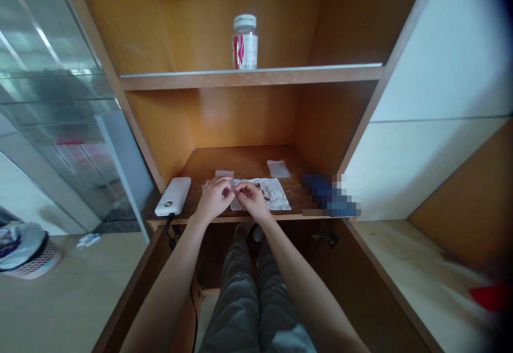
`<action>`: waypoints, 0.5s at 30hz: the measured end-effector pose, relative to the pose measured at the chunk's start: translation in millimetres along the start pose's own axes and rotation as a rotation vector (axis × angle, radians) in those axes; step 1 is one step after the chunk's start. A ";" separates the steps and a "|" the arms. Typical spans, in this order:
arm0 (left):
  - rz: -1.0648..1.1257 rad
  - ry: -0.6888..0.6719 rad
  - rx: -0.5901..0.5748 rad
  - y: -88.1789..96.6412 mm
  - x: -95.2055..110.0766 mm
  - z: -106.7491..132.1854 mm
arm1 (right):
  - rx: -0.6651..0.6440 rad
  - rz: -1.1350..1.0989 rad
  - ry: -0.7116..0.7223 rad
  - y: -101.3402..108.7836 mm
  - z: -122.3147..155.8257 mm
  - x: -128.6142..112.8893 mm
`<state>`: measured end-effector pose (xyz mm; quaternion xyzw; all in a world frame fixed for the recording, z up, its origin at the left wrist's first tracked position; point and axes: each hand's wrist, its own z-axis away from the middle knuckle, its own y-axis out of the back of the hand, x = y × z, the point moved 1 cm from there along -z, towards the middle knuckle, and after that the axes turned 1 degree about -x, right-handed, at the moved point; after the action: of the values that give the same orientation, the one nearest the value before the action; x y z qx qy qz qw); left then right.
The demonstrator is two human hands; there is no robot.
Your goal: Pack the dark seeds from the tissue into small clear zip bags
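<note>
Left hand (214,199) and right hand (254,201), both closed in pinch on small unclear item (231,186), just above white paper (276,195) on wooden shelf (244,161).

Two hands (214,199) (254,201), one jar (245,42), two shelves (251,78) (236,217)

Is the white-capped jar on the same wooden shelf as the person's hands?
No, the white-capped, red-labelled jar stands on the upper wooden shelf, while the left hand and right hand are over the lower wooden shelf.

Left hand (214,199), right hand (253,201), white paper (273,193)
</note>
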<state>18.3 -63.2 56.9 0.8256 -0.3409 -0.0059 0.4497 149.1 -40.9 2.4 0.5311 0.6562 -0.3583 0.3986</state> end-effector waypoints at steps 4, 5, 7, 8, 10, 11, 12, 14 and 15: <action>0.003 0.018 0.047 -4.0 -3.4 -1.0 | -0.068 -0.027 -0.022 -1.0 0.6 2.2; 0.007 0.022 0.063 -4.7 -4.0 -1.4 | -0.084 -0.029 -0.029 -1.3 0.5 3.5; 0.021 0.025 0.082 -5.9 -4.9 -2.4 | -0.107 -0.030 -0.038 -1.8 0.2 6.4; 0.027 0.024 0.085 -6.4 -5.3 -2.9 | -0.114 -0.029 -0.039 -2.0 0.0 7.9; 0.034 0.015 0.081 -6.8 -5.8 -3.2 | -0.114 -0.021 -0.037 -2.4 -0.5 10.2; 0.033 0.009 0.076 -6.8 -6.0 -3.0 | -0.110 -0.013 -0.037 -2.6 -0.8 11.0; 0.031 0.003 0.071 -6.4 -6.0 -2.4 | -0.104 -0.007 -0.037 -2.7 -1.0 11.4; 0.025 -0.011 0.061 -4.8 -5.3 -0.2 | -0.085 -0.004 -0.039 -2.7 -1.2 10.9; 0.021 -0.016 0.057 -3.8 -4.7 1.4 | -0.073 -0.010 -0.040 -2.7 -1.2 10.2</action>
<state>16.3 -60.1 51.9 0.8343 -0.3532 0.0018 0.4234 145.1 -36.1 -6.2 0.5056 0.6635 -0.3468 0.4288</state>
